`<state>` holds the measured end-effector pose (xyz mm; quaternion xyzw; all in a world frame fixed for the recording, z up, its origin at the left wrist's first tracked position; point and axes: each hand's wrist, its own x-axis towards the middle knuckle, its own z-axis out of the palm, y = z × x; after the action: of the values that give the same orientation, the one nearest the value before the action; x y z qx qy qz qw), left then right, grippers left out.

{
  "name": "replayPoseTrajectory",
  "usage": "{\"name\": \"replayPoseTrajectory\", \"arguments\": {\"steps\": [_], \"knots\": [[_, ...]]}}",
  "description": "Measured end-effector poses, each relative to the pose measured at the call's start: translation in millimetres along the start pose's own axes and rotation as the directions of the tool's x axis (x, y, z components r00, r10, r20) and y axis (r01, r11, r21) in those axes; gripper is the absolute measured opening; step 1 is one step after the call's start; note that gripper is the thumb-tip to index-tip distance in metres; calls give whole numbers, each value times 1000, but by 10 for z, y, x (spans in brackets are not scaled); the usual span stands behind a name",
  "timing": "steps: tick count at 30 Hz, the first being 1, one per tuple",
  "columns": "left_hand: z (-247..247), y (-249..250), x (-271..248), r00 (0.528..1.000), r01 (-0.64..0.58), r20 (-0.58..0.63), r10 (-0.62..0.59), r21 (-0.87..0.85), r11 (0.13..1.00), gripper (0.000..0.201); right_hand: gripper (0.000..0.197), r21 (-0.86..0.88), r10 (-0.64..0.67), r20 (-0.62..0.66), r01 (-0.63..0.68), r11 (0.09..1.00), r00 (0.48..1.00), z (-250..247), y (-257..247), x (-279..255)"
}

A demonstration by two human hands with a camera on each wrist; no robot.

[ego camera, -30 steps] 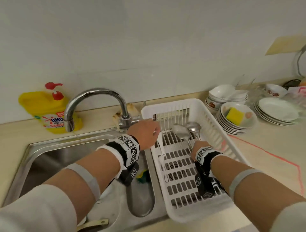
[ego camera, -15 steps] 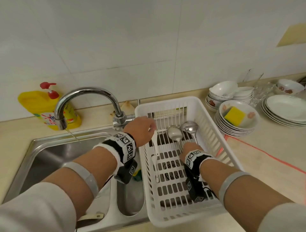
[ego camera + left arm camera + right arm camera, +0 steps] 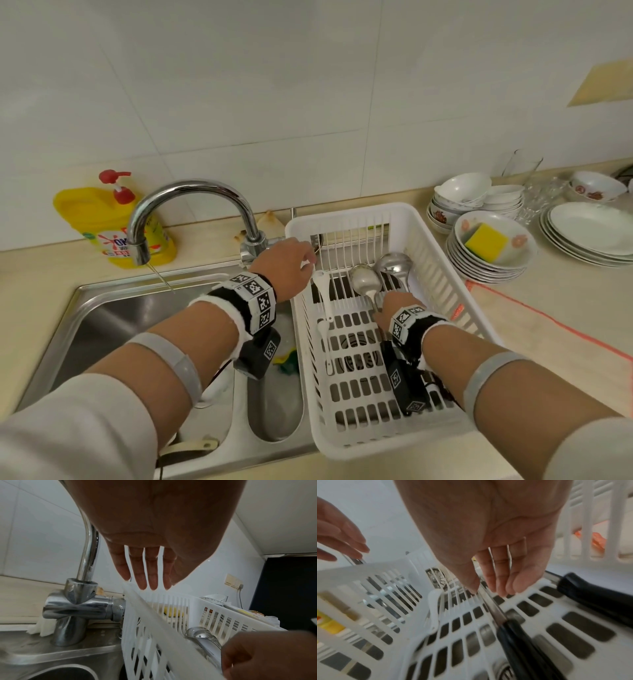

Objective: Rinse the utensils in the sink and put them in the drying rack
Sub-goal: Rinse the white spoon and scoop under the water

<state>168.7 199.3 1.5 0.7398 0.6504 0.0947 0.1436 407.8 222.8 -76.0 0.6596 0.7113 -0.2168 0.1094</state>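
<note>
A white drying rack [image 3: 442, 270] sits on the counter to the right of the steel sink [image 3: 102, 329]. Two metal ladles [image 3: 365, 282] lie in it with black handles [image 3: 523, 650], beside a white plastic spoon [image 3: 322, 301]. My right hand [image 3: 394, 306] is low inside the rack; its thumb and fingertips [image 3: 502, 586] pinch one ladle's metal shaft [image 3: 489, 604], which rests on the rack floor. My left hand [image 3: 291, 263] hovers flat over the rack's back left corner, its straight fingers [image 3: 147, 577] at the tap's lever [image 3: 355, 560]. It holds nothing.
The chrome faucet [image 3: 191, 192] arcs over the sink and lets out a thin stream. A yellow soap bottle [image 3: 102, 222] stands behind it. Stacked bowls with a yellow sponge [image 3: 486, 240], plates [image 3: 589, 226] and glasses [image 3: 524, 171] crowd the counter on the right. A sponge [image 3: 284, 363] lies in the sink.
Both hands stay almost where they were, left at the tap lever, right on the ladle shaft. Only the head view has shifted a little.
</note>
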Motion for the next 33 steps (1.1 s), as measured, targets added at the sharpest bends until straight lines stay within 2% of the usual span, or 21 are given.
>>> {"name": "replayPoseTrajectory", "arguments": {"steps": [3, 5, 8, 10, 13, 15, 17, 19, 21, 24, 28, 30, 33], "knots": [[-38, -80, -89, 997, 50, -58, -51, -10, 999, 22, 21, 16, -71, -32, 71, 997, 997, -317, -209, -88], [-80, -155, -170, 992, 89, -94, -89, -4, 996, 22, 18, 72, -186, -106, 194, 978, 977, -560, -458, -185], [-131, -359, -371, 981, 161, -113, -156, 40, 986, 23, 14, 95, -407, -258, 442, 892, 876, -839, -971, -353], [-148, -570, -578, 972, 221, -93, -215, 54, 974, 22, 15, 52, -542, -274, 575, 817, 795, -873, -1348, -445], [-165, -957, -977, 943, 332, -52, -329, 50, 942, 20, 17, -63, -708, -149, 708, 703, 690, -708, -1902, -565], [-170, -1230, -1265, 900, 436, -18, -436, 44, 899, 19, 17, -134, -776, -12, 768, 627, 631, -485, -2251, -615], [-168, -1522, -1546, 861, 508, 8, -509, 48, 860, 19, 19, -174, -803, 117, 808, 563, 584, -195, -2588, -625], [-146, -1818, -1801, 832, 553, 24, -554, 45, 832, 18, 20, -193, -792, 242, 828, 526, 560, 121, -2894, -606], [-115, -2100, -1993, 819, 572, 35, -573, 34, 819, 18, 21, -205, -757, 348, 832, 515, 554, 430, -3145, -547], [-14, -2500, -2166, 810, 577, 91, -579, 43, 815, 20, 22, -209, -671, 434, 792, 574, 601, 904, -3405, -394], [196, -2936, -2248, 828, 525, 185, -529, 74, 848, 23, 30, -218, -539, 535, 723, 656, 650, 1574, -3590, -179], [283, -3106, -2268, 834, 503, 215, -509, 84, 860, 24, 32, -200, -502, 564, 699, 687, 655, 1895, -3672, -108], [377, -3315, -2300, 838, 487, 239, -491, 79, 870, 24, 32, -171, -512, 573, 705, 689, 640, 2310, -3813, -21]]}}
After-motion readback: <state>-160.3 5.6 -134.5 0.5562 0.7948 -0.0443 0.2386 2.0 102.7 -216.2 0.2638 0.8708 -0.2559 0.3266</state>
